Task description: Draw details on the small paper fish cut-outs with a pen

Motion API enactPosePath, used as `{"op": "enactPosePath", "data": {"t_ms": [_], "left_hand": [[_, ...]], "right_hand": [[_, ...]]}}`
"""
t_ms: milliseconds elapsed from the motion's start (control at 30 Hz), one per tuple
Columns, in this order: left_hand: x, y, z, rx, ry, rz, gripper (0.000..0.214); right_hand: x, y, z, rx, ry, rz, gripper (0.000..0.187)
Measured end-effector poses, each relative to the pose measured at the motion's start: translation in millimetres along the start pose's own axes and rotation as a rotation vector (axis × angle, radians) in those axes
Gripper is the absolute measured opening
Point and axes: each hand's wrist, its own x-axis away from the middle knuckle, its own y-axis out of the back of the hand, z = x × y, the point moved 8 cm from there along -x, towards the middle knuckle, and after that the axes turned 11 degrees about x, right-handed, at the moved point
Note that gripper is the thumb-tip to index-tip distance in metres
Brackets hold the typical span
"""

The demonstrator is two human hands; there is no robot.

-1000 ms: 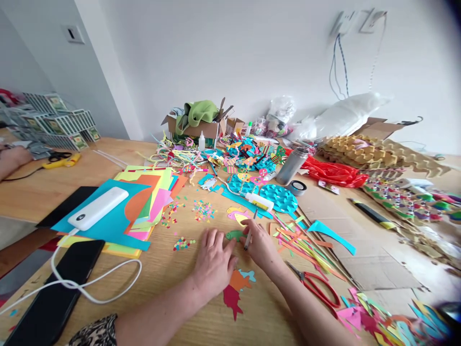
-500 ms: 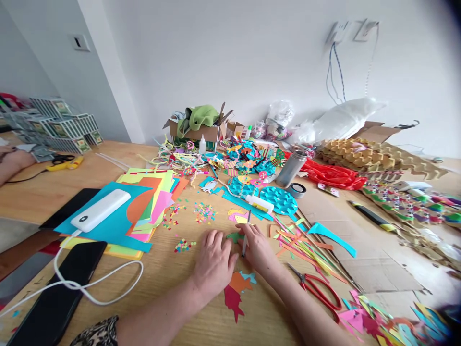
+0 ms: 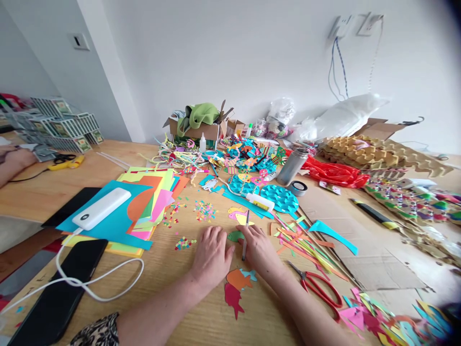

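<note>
My left hand lies palm down on the table, fingers loosely stretched and nothing seen in them. Its thumb is beside a small green paper fish. My right hand covers the tail side of that fish, with a slim pen held slanting between its fingers. Just beyond are a yellow paper fish and a pink one, partly overlapping. Nearer to me lie an orange paper fish, a red one and a blue one partly hidden.
Red-handled scissors lie right of my right forearm, near paper strips. Paper dots are left of my left hand. A glue bottle, power bank, phone and metal flask surround the work area. Another person's hand is far left.
My left hand has shifted slightly away from the green fish, and more of the fish shows. The right hand still holds the pen in nearly the same place.
</note>
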Motion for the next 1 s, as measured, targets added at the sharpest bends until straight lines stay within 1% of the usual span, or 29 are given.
{"op": "enactPosePath", "data": {"t_ms": [100, 200, 333, 467, 600, 700, 833, 933, 1000], "left_hand": [[-2, 1.2, 4, 0.028, -0.003, -0.036, 0.011], [-3, 1.9, 9, 0.061, -0.008, -0.077, 0.010], [-3, 2.2, 14, 0.097, -0.019, -0.123, 0.013], [-4, 3.1, 16, 0.121, -0.031, -0.151, 0.013], [-5, 6.5, 17, 0.136, -0.027, -0.173, 0.013], [-6, 9.1, 18, 0.143, -0.026, -0.186, 0.013], [-6, 9.5, 18, 0.151, -0.030, -0.196, 0.013], [-6, 8.6, 19, 0.157, -0.033, -0.187, 0.013], [-7, 8.1, 20, 0.161, -0.028, -0.174, 0.013]], "right_hand": [[2, 2, 2, 0.036, -0.005, 0.006, 0.031], [2, 3, -2, -0.051, -0.036, -0.020, 0.034], [2, 0, -12, -0.195, -0.103, -0.058, 0.038], [1, -3, -19, -0.257, -0.136, -0.088, 0.038], [-1, 0, -26, -0.298, -0.164, -0.100, 0.039], [-7, 7, -35, -0.304, -0.185, -0.125, 0.037], [-23, 12, -48, -0.275, -0.197, -0.152, 0.031], [-34, 15, -57, -0.242, -0.211, -0.171, 0.033], [-36, 20, -61, -0.226, -0.238, -0.197, 0.030]]}}
